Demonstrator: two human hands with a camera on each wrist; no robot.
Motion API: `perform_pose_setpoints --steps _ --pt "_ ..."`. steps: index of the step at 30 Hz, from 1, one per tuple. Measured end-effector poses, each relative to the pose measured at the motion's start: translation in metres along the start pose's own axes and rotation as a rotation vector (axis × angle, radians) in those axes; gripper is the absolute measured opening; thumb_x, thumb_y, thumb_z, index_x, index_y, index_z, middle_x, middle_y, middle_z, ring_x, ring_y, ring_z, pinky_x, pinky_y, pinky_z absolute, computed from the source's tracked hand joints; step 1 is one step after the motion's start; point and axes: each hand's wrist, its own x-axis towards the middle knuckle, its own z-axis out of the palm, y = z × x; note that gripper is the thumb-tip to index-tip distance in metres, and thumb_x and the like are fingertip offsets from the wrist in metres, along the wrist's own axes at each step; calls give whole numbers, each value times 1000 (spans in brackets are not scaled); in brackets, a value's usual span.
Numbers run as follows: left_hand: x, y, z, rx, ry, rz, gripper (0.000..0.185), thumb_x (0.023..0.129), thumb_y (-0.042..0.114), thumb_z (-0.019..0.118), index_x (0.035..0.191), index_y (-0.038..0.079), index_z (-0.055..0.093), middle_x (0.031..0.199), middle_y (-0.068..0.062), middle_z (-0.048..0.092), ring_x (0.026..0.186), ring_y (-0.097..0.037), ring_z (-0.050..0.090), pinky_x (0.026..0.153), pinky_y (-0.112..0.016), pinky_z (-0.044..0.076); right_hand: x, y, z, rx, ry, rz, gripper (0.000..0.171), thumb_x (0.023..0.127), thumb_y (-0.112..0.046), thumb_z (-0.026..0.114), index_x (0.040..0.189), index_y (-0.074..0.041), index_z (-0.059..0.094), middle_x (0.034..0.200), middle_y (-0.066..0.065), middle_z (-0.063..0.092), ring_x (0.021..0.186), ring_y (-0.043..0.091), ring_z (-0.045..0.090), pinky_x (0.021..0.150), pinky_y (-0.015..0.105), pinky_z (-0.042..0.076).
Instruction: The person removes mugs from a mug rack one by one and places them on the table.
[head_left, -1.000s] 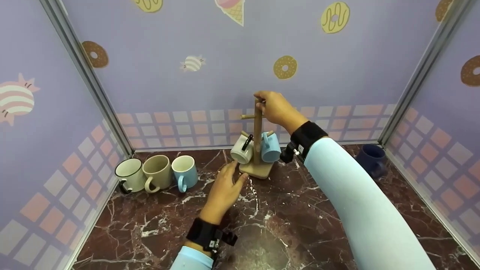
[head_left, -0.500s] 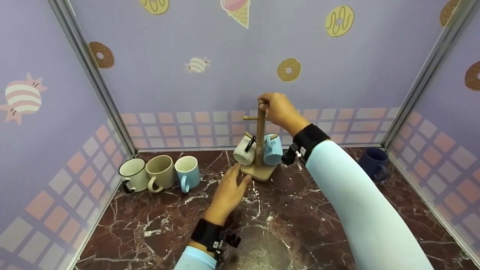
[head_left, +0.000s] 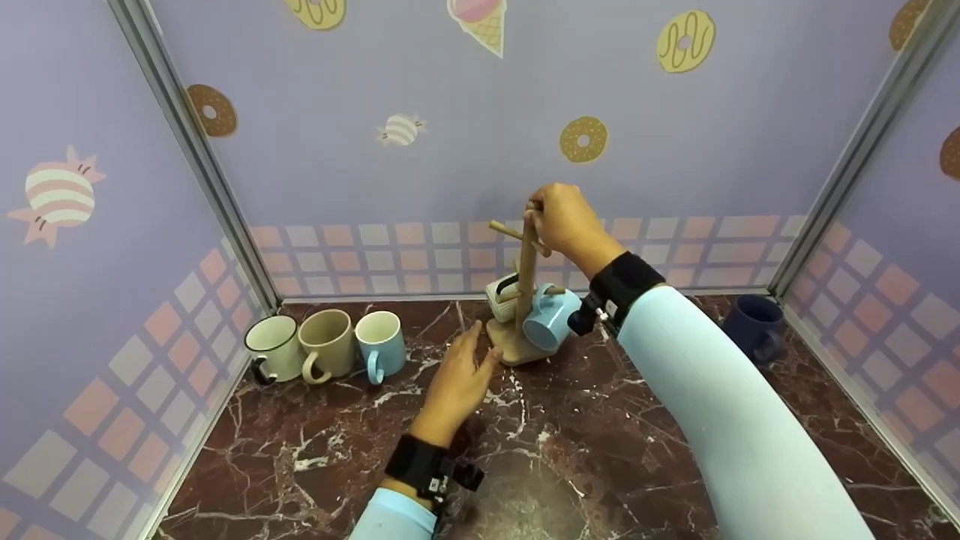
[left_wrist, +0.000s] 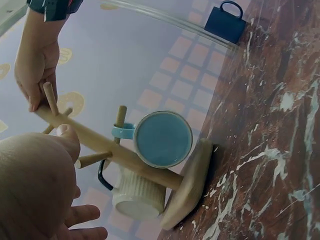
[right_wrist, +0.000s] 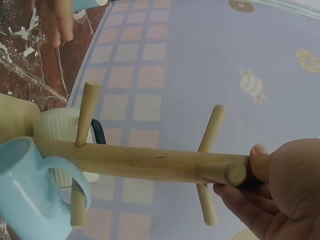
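Observation:
In the head view a wooden mug tree [head_left: 528, 274] stands toward the back wall, and my right hand [head_left: 566, 221] grips the top of its post. A light blue mug [head_left: 551, 322] hangs by its handle from a lower peg on the right. Behind the post on the left hangs a white ribbed mug [left_wrist: 140, 192] with a black handle. The upper pegs [right_wrist: 212, 127] carry nothing. My left hand [head_left: 455, 382] is held with fingers extended in front of the wooden base [head_left: 517, 351]; whether a fingertip touches it I cannot tell.
To the left, a white mug with a dark rim [head_left: 274, 349], a beige mug [head_left: 328, 346] and a blue mug [head_left: 380, 345] stand in a row. A navy mug [head_left: 752, 326] is at the far right. Patterned walls [head_left: 450, 172] enclose the dark marbled tabletop [head_left: 540, 465].
The mug tree has turned in my right hand: the light blue mug swung toward the front, the white one toward the back. My left hand stays nearly in place.

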Motion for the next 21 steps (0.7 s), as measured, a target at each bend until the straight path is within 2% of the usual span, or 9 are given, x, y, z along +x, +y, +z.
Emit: perform_pose_setpoints --steps 2,5,10,15,21 --pt "1 -3 -1 -19 24 1 75 118 52 56 175 6 40 177 -30 44 165 -51 43 137 -69 36 -1 -2 1 -6 13 13 22 116 -14 66 111 -1 83 113 20 84 98 32 79 82 41 64" --pt "2 -7 -2 -37 44 -7 71 118 46 58 174 5 42 176 -31 45 164 -53 44 136 -70 36 -3 -5 3 -14 27 25 23 115 -17 69 111 -1 84 112 19 85 94 31 78 79 41 62" --pt "3 -10 0 -22 12 -32 75 117 50 57 176 6 39 177 -31 43 164 -54 43 137 -70 34 -3 -9 6 -13 59 40 26 114 -22 72 111 -1 86 110 18 86 90 31 81 75 42 65" --pt "8 -8 1 -24 2 -16 77 117 51 58 176 6 38 177 -31 43 165 -52 42 137 -70 34 -2 -11 8 -14 107 43 28 114 -24 73 104 -1 86 104 18 86 87 30 81 73 41 64" --pt "12 -6 6 -50 -46 -32 78 116 50 62 176 6 39 178 -30 41 165 -54 41 137 -71 34 -1 -8 13 -14 146 41 35 114 -28 73 90 -4 81 92 16 83 69 22 67 60 34 49"
